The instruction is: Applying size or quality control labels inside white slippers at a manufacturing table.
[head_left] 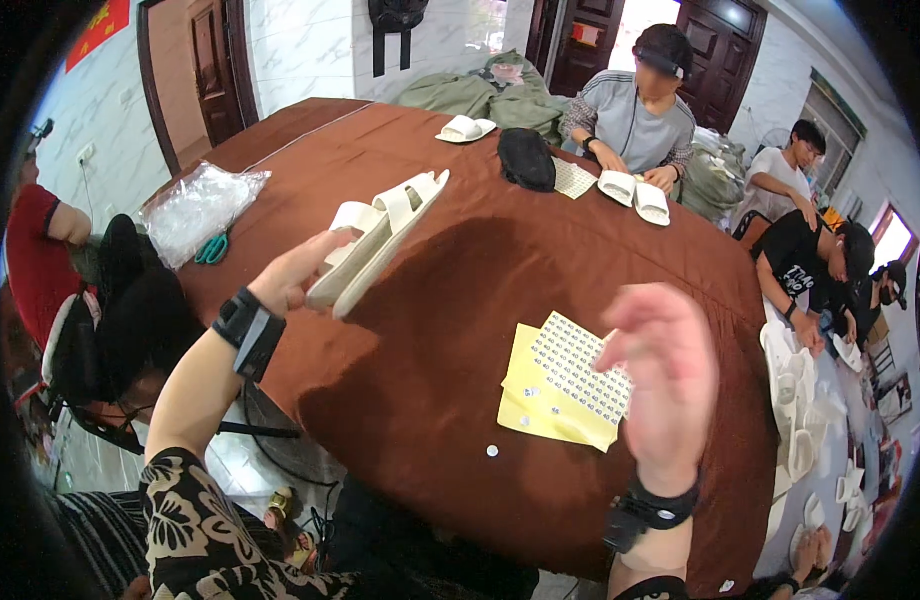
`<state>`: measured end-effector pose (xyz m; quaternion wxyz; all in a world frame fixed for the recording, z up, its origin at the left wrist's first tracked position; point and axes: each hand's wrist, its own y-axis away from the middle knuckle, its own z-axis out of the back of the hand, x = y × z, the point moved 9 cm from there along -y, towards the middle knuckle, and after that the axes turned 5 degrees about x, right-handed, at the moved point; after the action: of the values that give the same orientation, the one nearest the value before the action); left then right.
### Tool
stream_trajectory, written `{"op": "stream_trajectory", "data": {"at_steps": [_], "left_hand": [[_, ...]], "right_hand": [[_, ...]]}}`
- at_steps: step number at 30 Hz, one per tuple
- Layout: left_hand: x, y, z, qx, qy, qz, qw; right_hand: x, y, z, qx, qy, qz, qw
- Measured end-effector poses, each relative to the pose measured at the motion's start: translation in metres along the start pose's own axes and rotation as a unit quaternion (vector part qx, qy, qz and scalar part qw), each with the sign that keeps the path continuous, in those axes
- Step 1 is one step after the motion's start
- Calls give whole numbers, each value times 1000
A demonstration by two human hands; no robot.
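My left hand (pixel 305 270) is closed on a pair of cream slide sandals (pixel 378 245), held tilted above the brown cloth with their soles together. My right hand (pixel 665 375) hovers over the right edge of a sheet of small printed stickers (pixel 580 365). Motion blurs its curled fingers, so whether anything is between them does not show. Under the sticker sheet lies a yellow backing sheet (pixel 525 415) with a few loose stickers on it. One round white sticker (pixel 492 451) sits on the cloth nearer me.
The brown-covered table (pixel 430 390) carries a clear plastic bag (pixel 195 215), teal scissors (pixel 212 249), another slide pair (pixel 465 129) and a black cap-like item (pixel 527 160). Across it, a person (pixel 635 115) handles white slides (pixel 635 195). Others work at right beside more slides (pixel 790 390).
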<state>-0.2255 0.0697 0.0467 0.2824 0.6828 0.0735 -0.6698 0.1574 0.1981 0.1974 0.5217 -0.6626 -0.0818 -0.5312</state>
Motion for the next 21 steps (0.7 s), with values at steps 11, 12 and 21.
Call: {"op": "stream_trajectory", "data": {"at_steps": [11,12,21], "left_hand": [[20,79,-189,133,277,21,951],[23,75,-195,126,286,16,950],[-4,73,-200,81,184,-124,972]], "right_hand": [[-91,29,-122,203,168,-33,964],[-101,32,-118,191,180,-60,963],[-108,33,-104,105,168,-15,980]]}}
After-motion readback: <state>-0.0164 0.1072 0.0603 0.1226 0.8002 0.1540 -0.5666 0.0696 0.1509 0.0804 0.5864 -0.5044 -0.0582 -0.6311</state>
